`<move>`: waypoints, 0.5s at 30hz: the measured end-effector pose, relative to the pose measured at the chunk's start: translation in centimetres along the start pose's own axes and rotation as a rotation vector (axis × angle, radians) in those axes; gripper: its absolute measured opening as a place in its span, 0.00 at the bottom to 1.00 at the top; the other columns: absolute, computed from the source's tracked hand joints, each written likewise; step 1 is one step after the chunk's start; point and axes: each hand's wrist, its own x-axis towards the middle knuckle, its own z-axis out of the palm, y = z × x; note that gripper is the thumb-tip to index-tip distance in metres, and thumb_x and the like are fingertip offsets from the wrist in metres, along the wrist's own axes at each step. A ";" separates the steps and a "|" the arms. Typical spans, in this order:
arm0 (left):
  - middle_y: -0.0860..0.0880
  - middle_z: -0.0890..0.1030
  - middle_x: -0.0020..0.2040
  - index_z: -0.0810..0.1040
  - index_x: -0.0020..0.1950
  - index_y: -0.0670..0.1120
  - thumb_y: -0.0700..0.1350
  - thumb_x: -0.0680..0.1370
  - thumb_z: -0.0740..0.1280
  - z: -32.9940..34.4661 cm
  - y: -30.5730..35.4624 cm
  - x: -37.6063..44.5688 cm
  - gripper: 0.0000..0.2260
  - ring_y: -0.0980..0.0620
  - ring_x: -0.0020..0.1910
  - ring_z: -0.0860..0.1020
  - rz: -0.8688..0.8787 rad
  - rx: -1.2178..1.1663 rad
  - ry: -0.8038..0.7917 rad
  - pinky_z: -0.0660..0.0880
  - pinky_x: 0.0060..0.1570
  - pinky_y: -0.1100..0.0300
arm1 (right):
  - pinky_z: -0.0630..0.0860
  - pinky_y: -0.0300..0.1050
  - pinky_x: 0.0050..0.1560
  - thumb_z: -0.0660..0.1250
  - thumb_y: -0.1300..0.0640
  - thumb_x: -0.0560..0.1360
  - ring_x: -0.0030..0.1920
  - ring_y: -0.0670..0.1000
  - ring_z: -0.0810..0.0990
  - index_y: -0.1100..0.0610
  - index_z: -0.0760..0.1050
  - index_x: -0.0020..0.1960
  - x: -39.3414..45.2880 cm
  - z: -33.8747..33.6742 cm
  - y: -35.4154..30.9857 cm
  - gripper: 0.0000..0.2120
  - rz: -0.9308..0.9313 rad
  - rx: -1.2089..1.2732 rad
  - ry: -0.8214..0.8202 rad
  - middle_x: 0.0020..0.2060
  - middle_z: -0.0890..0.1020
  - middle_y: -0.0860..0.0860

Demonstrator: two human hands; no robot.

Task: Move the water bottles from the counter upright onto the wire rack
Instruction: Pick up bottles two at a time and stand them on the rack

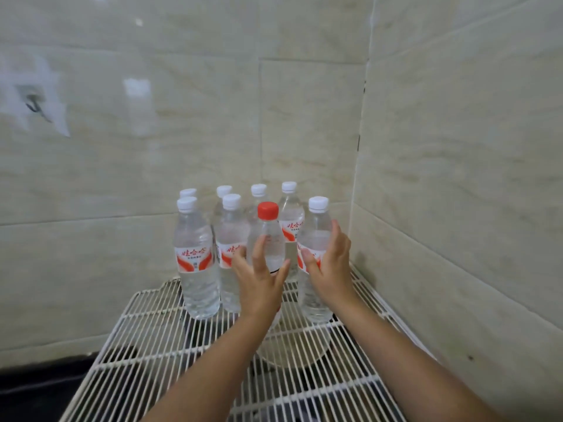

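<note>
Several clear water bottles stand upright at the back of a white wire rack [146,345]. Most have white caps and red-and-white labels, such as the front-left one [195,254]. A red-capped bottle [268,229] stands in the front row. My left hand [259,287] is in front of it with fingers spread and straight, at or just off its surface. My right hand [333,269] wraps the front-right white-capped bottle [315,229], thumb across the label and fingers round its right side. That bottle stands on the rack.
Tiled walls meet in a corner just behind and right of the bottles [359,166]. A round pale vessel [292,348] sits under the rack wires. A dark counter [33,391] lies at lower left. A wall hook [33,105] is at upper left.
</note>
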 end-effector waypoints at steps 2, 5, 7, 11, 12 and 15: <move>0.28 0.66 0.58 0.49 0.62 0.62 0.44 0.68 0.74 -0.1 0.0 0.0 0.38 0.32 0.54 0.71 -0.009 0.011 -0.004 0.74 0.49 0.46 | 0.56 0.35 0.56 0.64 0.55 0.75 0.65 0.56 0.63 0.62 0.49 0.73 0.0 -0.3 0.2 0.34 0.018 -0.008 -0.003 0.67 0.62 0.62; 0.30 0.67 0.59 0.53 0.62 0.60 0.44 0.68 0.74 -0.8 0.2 0.1 0.35 0.33 0.56 0.72 -0.028 0.058 -0.066 0.72 0.52 0.47 | 0.60 0.38 0.58 0.66 0.54 0.74 0.66 0.56 0.63 0.59 0.46 0.74 0.1 -1.1 0.1 0.38 0.048 -0.038 -0.048 0.67 0.62 0.62; 0.32 0.70 0.60 0.52 0.62 0.60 0.50 0.70 0.72 -1.8 0.7 0.0 0.32 0.34 0.58 0.72 -0.036 0.155 -0.129 0.71 0.55 0.42 | 0.62 0.44 0.65 0.67 0.53 0.73 0.68 0.56 0.62 0.56 0.45 0.75 -0.1 -2.1 -0.1 0.40 0.074 -0.048 -0.121 0.68 0.62 0.60; 0.38 0.68 0.65 0.50 0.65 0.59 0.55 0.74 0.65 -4.5 1.7 1.1 0.27 0.40 0.65 0.67 -0.007 0.201 -0.157 0.65 0.63 0.45 | 0.61 0.49 0.70 0.66 0.52 0.74 0.71 0.55 0.62 0.57 0.52 0.74 0.8 -5.1 -0.6 0.34 0.073 -0.109 -0.123 0.70 0.61 0.58; 0.39 0.68 0.66 0.53 0.69 0.57 0.53 0.76 0.64 -5.3 2.0 1.9 0.27 0.42 0.66 0.66 0.020 0.171 -0.158 0.64 0.64 0.49 | 0.60 0.50 0.71 0.64 0.53 0.75 0.71 0.55 0.61 0.58 0.54 0.73 1.5 -6.1 -1.1 0.32 0.055 -0.109 -0.109 0.71 0.61 0.58; 0.43 0.67 0.70 0.59 0.73 0.45 0.46 0.79 0.61 -6.9 3.7 5.9 0.24 0.47 0.69 0.65 0.055 0.162 -0.250 0.63 0.67 0.55 | 0.56 0.48 0.72 0.61 0.59 0.77 0.73 0.54 0.59 0.58 0.56 0.73 4.4 -8.3 -3.9 0.27 -0.079 -0.144 -0.200 0.72 0.60 0.57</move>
